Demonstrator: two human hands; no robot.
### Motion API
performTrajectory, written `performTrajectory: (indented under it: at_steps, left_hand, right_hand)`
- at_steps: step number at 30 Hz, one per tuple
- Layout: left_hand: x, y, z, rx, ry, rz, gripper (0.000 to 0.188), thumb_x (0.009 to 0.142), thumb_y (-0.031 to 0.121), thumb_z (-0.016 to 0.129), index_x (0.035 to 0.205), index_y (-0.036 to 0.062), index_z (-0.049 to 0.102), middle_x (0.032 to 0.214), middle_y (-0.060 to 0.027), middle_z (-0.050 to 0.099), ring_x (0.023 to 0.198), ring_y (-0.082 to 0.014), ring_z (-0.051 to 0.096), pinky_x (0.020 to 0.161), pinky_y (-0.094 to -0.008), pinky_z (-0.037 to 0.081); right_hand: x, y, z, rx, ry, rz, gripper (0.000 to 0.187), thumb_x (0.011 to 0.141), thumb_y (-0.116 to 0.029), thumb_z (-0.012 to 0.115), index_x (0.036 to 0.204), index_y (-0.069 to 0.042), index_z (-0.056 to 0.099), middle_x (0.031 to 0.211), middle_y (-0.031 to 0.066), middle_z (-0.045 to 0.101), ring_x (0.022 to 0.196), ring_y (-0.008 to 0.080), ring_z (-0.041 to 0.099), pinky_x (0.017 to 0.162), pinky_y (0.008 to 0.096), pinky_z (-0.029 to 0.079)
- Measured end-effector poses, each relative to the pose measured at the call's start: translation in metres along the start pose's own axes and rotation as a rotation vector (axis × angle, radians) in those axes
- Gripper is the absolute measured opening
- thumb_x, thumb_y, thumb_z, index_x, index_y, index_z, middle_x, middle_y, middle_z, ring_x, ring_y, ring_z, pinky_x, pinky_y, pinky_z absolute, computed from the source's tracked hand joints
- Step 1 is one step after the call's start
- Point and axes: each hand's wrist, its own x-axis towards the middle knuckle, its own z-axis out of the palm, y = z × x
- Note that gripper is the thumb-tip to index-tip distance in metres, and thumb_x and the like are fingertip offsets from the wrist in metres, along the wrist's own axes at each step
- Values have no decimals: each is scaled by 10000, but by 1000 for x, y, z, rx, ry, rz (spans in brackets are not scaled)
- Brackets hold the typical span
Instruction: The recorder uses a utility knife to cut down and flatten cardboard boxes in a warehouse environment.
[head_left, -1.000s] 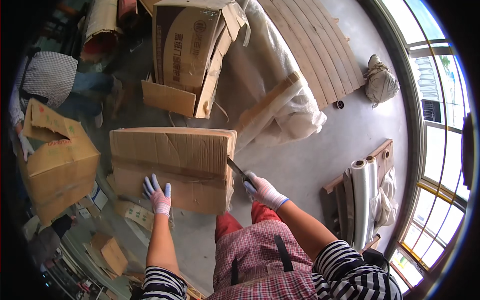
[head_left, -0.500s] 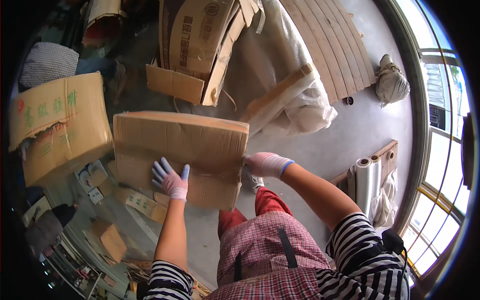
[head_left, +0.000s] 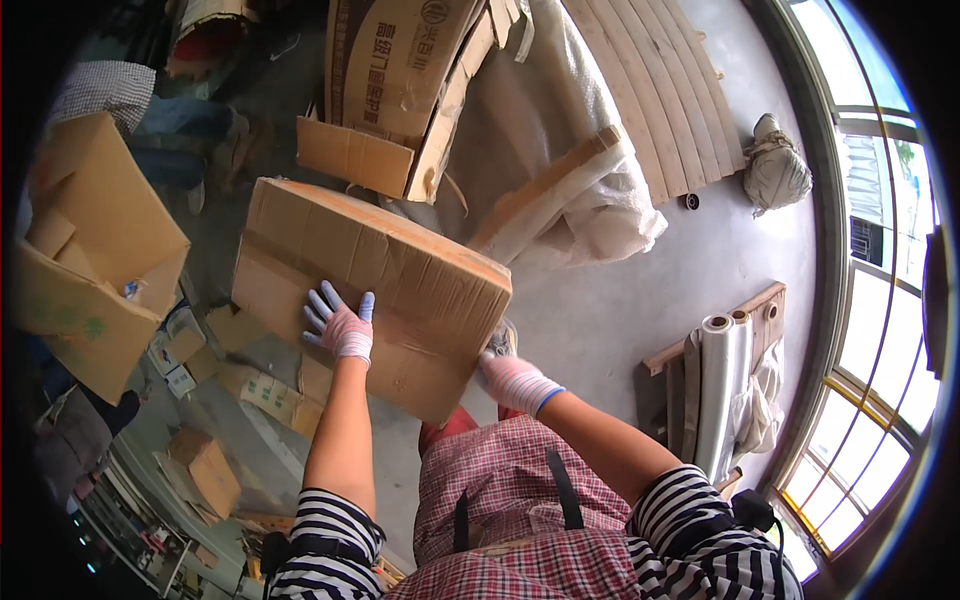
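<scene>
A flat, closed cardboard box [head_left: 400, 290] hangs in front of me, tilted so its right end is lower than its left. My left hand [head_left: 342, 325], in a pale glove with bluish fingertips, lies flat on the box's broad near face with fingers spread. At the box's lower right edge, my right hand [head_left: 517, 382] in a similar glove is closed round the edge; its fingertips are partly hidden and slightly blurred. Part of a shoe [head_left: 505, 337] shows beyond that corner.
A large open carton [head_left: 100, 350] is at the left, near another person's leg [head_left: 180, 116]. A big carton [head_left: 395, 85], a white plastic-wrapped bundle [head_left: 610, 225] and wooden planks [head_left: 665, 110] lie ahead. Film rolls [head_left: 716, 400] stand right; smaller cartons [head_left: 205, 470] lie lower left.
The box has turned clockwise, its right end dropping toward me, and my right hand has come down with it. The carton at the left has swung round, showing its open inside.
</scene>
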Motion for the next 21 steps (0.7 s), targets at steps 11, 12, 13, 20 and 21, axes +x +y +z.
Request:
performTrajectory:
  at_steps: [11, 12, 13, 20, 21]
  left_hand:
    - [1, -17, 7, -15, -45, 19, 951, 822, 780, 407, 1546, 225, 137, 1609, -71, 122, 1468, -333, 144, 1111, -650, 170]
    - [0, -21, 10, -11, -47, 15, 951, 822, 780, 407, 1546, 225, 137, 1609, -71, 122, 1468, -333, 144, 1111, -650, 170]
    - [2, -23, 12, -39, -46, 5, 940, 829, 774, 404, 1545, 226, 141, 1609, -67, 122, 1468, -332, 144, 1110, -652, 171]
    - [3, 7, -1, -55, -44, 9, 888, 857, 749, 388, 1545, 247, 139, 1616, -41, 102, 1473, -311, 134, 1107, -662, 163]
    - [3, 25, -9, -31, -58, 44, 884, 858, 750, 382, 1546, 251, 135, 1617, -37, 97, 1475, -307, 132, 1108, -662, 162]
  right_hand:
    - [-5, -14, 81, 251, 142, -9, 272, 944, -274, 509, 1080, -39, 483, 844, 259, 643, 791, 429, 638, 688, 514, 501]
    - [-8, -7, 83, 220, 90, -82, 275, 946, -276, 504, 1084, -39, 488, 843, 250, 647, 793, 421, 644, 687, 505, 505]
    - [-13, 5, 82, 189, 39, -156, 277, 948, -279, 500, 1087, -39, 492, 842, 241, 651, 795, 412, 649, 686, 496, 509]
    - [16, 36, 100, -74, 156, -337, 289, 996, -272, 413, 1152, -54, 521, 837, 189, 664, 734, 325, 670, 654, 444, 544]
    - [43, 79, 152, -120, 302, -628, 292, 1002, -277, 416, 1183, -69, 514, 832, 178, 658, 723, 322, 660, 674, 423, 543]
